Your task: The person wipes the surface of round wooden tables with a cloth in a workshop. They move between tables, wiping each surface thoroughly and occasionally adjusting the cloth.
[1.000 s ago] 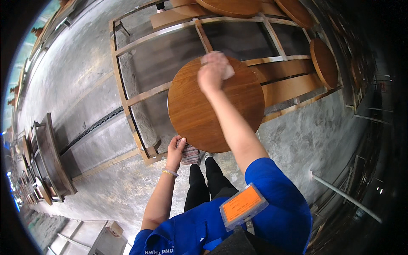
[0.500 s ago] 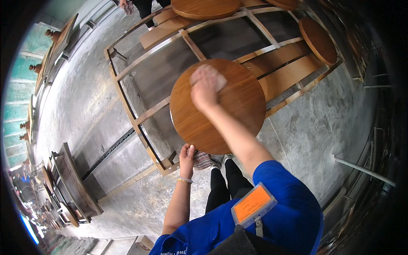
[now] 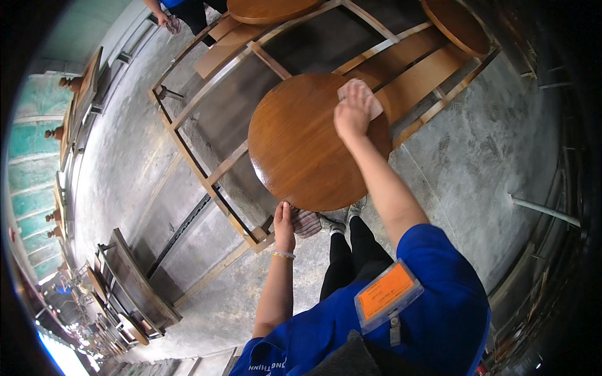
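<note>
A round brown wooden tabletop (image 3: 307, 150) lies in front of me on a long wooden frame. My right hand (image 3: 353, 118) presses a pale pinkish cloth (image 3: 371, 103) against its far right part, the fingers over the cloth. At the near left rim, my left hand (image 3: 284, 224) grips the tabletop's edge, thumb by the rim. A striped cloth (image 3: 306, 223) shows beside the left fingers, under the edge; whether that hand also holds it is hidden.
The slatted frame (image 3: 227, 164) stretches away to the right, bearing wooden boards (image 3: 426, 75) and other round tops (image 3: 461, 25). Another person's hand (image 3: 168, 24) with a cloth is at the far left. Curved wooden furniture (image 3: 135, 276) stands left; a metal bar (image 3: 545, 210) juts in at right.
My right hand has slid the pale cloth rightward across the tabletop, toward its far right rim. My left hand stays at the near left edge. The whole view has shifted slightly.
</note>
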Demonstrator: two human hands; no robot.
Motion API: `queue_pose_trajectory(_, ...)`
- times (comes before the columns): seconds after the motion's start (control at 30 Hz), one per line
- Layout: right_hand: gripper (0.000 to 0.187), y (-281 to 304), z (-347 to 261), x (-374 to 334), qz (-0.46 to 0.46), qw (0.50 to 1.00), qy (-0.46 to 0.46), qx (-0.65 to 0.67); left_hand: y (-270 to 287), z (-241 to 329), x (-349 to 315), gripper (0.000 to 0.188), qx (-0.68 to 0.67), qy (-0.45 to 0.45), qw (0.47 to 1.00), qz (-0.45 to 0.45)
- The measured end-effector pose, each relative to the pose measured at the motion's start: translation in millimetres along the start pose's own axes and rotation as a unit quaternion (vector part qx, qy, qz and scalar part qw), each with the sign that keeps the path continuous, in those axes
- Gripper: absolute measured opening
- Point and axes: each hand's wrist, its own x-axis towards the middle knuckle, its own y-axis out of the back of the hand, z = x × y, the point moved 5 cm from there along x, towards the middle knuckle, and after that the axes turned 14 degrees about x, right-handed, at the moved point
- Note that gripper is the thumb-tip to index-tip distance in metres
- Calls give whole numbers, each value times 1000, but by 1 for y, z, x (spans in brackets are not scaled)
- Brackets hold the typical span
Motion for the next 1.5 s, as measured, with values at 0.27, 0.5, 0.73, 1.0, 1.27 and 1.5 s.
queue_pose_trajectory(0.27, 58, -33, -186, -196, -172, 904, 249, 302, 8, -6, -2, 52, -80, 5, 997, 17)
queue_pose_trajectory(0.5, 46, 32, 36, -51, 45, 998, 33, 39, 8, -10, 2, 56, -134, 56, 986, -81)
queue_pose_trajectory(0.73, 60, 7, -91, -201, -153, 970, 91, 166, 10, -6, 7, 60, -126, 115, 980, -102)
queue_pose_trajectory(1.0, 57, 53, -1, -183, -71, 975, 53, 205, 9, 9, 10, 54, -74, 91, 988, -102)
queue_pose_trajectory(1.27, 59, 39, -77, -244, -204, 944, 165, 199, 2, 10, 8, 47, -92, 97, 988, -72)
queue_pose_trajectory(1.5, 57, 77, 51, -169, 56, 985, -64, 150, 1, 10, 4, 54, -52, 69, 994, -66)
